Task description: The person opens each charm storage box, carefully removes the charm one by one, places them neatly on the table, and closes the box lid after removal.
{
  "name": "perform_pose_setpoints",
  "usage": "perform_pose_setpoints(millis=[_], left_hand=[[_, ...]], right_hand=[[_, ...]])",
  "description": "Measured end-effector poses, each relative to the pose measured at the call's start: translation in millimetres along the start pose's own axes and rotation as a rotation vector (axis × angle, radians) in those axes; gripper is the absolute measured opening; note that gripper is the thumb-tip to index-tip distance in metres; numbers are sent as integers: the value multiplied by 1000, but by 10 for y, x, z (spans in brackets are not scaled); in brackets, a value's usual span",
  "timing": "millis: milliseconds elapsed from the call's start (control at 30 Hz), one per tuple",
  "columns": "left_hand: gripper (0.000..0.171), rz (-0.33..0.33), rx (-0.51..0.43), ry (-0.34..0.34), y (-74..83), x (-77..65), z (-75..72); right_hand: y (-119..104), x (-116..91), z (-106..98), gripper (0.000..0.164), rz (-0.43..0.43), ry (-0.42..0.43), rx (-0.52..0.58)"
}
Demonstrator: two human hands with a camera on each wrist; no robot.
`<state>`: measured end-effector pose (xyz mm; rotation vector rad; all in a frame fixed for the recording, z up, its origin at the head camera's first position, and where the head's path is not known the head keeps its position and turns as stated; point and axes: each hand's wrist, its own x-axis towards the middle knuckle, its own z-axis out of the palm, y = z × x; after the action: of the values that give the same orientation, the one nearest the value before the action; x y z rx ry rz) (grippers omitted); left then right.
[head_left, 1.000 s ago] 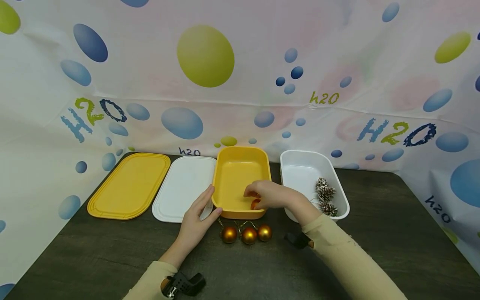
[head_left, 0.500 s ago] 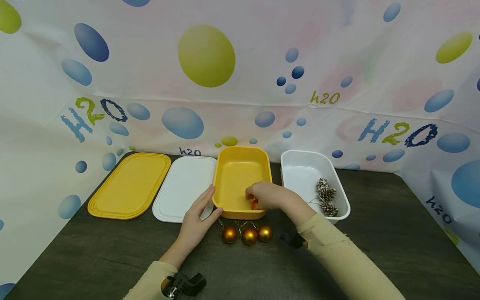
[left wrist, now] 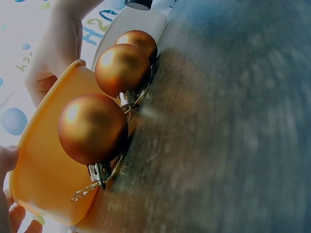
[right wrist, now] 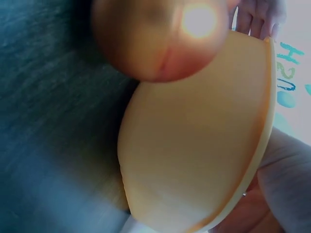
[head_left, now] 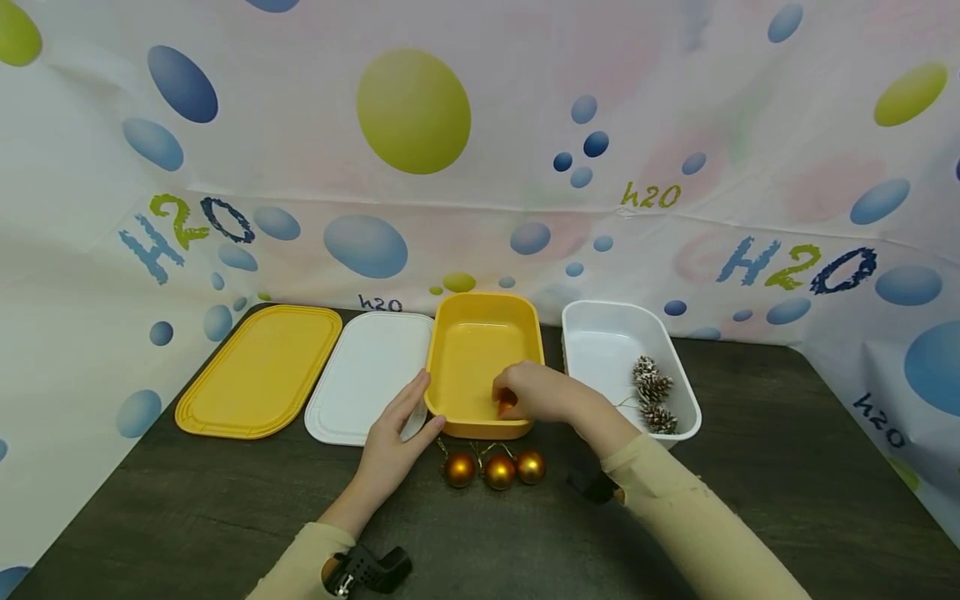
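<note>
A yellow plastic tub [head_left: 468,346] stands in the middle of the dark table. My left hand [head_left: 392,442] rests against its near left corner, thumb at the front rim and fingers laid along the left side. My right hand [head_left: 542,392] reaches over the right side into the tub with its fingers curled down. Between those fingers a small orange-red thing [head_left: 507,407] shows, mostly hidden by the hand; its kind is unclear. Several gold-orange Christmas baubles, one a bauble [head_left: 498,472] with a golden cord, lie in a row before the tub.
Right of the tub stands a white tub [head_left: 600,333] with several snowy pine cones [head_left: 652,387] in it. To the left lie a white lid [head_left: 367,375] and a yellow lid [head_left: 258,371]. A printed sheet [head_left: 480,167] hangs behind the table.
The right hand's fingers have drawn a little closer together inside the tub, covering more of the orange-red thing. The left hand, tubs, lids and baubles have stayed in place.
</note>
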<state>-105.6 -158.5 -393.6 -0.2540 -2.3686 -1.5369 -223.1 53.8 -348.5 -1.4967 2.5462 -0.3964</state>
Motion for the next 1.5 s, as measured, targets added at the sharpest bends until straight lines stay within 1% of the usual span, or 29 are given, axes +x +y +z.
perform_pose_setpoints(millis=[133, 333, 400, 567, 733, 900, 1000, 1267, 1400, 1500], left_hand=[[59, 2, 4, 1, 5, -3, 0], [59, -4, 1, 2, 14, -6, 1], [59, -3, 0, 2, 16, -5, 3], [59, 0, 6, 3, 14, -5, 7], [59, -2, 6, 3, 12, -8, 11], [59, -1, 5, 2, 8, -7, 14], [60, 2, 3, 0, 5, -3, 12], [60, -3, 8, -1, 3, 0, 6], [60, -7, 6, -4, 5, -1, 6], [60, -10, 6, -5, 7, -3, 6]], right_hand=[[-2, -41, 5, 16, 5, 65, 6], [-1, -130, 10, 22, 17, 227, 55], [-14, -166, 2, 22, 25, 268, 79], [-38, -268, -15, 22, 64, 325, 136], [-59, -378, -11, 21, 87, 382, 163], [-91, -484, -4, 22, 105, 426, 197], [-103, -533, 8, 22, 98, 445, 200], [-137, -647, 49, 19, 58, 494, 152], [-165, -709, 61, 21, 52, 495, 133], [-192, -766, 57, 24, 72, 475, 120]])
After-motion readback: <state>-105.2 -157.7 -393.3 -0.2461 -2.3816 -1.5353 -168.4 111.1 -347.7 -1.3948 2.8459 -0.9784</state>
